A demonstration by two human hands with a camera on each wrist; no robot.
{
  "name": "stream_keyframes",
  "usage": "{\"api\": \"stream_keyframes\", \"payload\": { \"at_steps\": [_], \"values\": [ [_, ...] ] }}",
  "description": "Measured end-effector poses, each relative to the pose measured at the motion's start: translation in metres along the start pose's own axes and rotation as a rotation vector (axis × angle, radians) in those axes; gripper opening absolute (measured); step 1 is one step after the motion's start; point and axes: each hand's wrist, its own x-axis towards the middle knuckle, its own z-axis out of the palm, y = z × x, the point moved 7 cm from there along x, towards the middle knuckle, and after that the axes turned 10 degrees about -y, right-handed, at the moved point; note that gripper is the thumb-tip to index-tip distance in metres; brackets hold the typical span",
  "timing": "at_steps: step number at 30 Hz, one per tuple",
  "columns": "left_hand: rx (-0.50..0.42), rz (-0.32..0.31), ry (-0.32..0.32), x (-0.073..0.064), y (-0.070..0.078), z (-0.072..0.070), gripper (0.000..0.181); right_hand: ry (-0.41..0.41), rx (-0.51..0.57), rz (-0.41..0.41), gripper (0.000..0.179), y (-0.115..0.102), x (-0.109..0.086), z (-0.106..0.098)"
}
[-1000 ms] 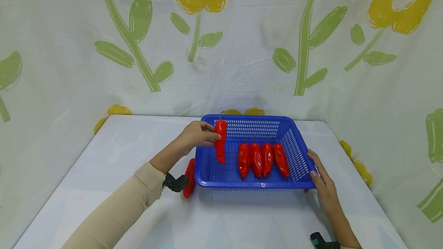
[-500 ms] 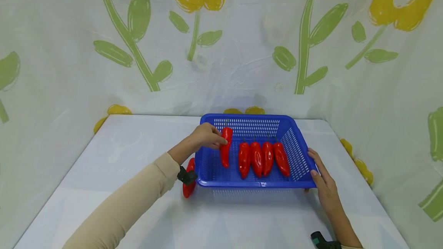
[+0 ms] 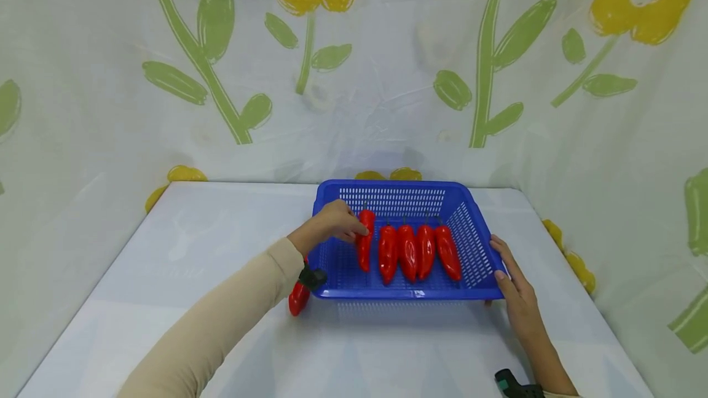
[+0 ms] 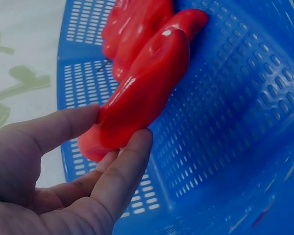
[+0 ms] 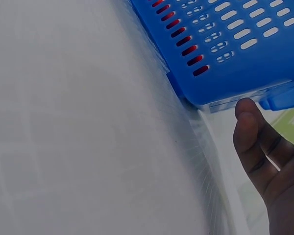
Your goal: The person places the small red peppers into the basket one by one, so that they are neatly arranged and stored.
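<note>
A blue perforated plastic basket [image 3: 365, 294] stands on the table, with several red peppers [image 3: 408, 255] lying side by side in it. Over the basket's left part, my left hand [image 3: 336, 221] pinches another red pepper [image 3: 364, 252] near its stem end. In the left wrist view, thumb and fingers grip this pepper [image 4: 142, 93] from both sides, its tip pointing towards the others. My right hand [image 3: 519, 300] holds the basket's right rim near the front corner. The right wrist view shows bent fingers [image 5: 247, 132] at the rim, partly cut off by the frame edge.
One more red pepper [image 3: 298, 300] lies on the white table [image 3: 221, 238] just outside the basket's left side, partly hidden by the left wrist strap [image 3: 312, 276]. A flower-printed curtain [image 3: 387, 109] rises behind the table and along its sides.
My left hand has moved right and down into the basket with its pepper, bringing it close to the row of peppers. The right hand has stayed on the rim.
</note>
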Motion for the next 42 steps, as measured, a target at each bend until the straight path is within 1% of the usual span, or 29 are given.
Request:
{"api": "stream_keyframes", "payload": {
  "at_steps": [4,9,14,18,25,32,36,42],
  "values": [
    [0.007,-0.013,0.002,0.005,0.000,0.004,0.032,0.001,-0.011,-0.001,0.050,0.001,0.000,-0.001],
    [0.007,-0.024,0.005,0.009,-0.001,0.008,0.036,0.003,0.008,-0.010,0.051,0.001,-0.001,-0.001],
    [-0.007,-0.032,-0.002,0.011,-0.002,0.011,0.042,0.001,0.018,-0.020,0.051,0.001,0.000,-0.001],
    [-0.011,-0.044,-0.006,0.011,-0.002,0.013,0.046,-0.003,0.002,-0.015,0.051,0.001,0.001,-0.001],
    [-0.014,-0.071,-0.027,0.013,-0.004,0.017,0.050,-0.001,0.011,-0.029,0.051,0.002,0.002,-0.001],
    [-0.014,-0.070,-0.037,0.017,-0.005,0.020,0.052,0.000,0.019,-0.038,0.051,0.001,0.003,-0.002],
    [0.013,-0.080,-0.035,0.018,-0.005,0.020,0.051,-0.002,0.023,-0.044,0.051,0.000,0.004,-0.001],
    [0.056,-0.099,-0.046,0.019,-0.004,0.022,0.064,-0.002,0.024,-0.029,0.051,0.003,0.003,-0.001]
  ]
}}
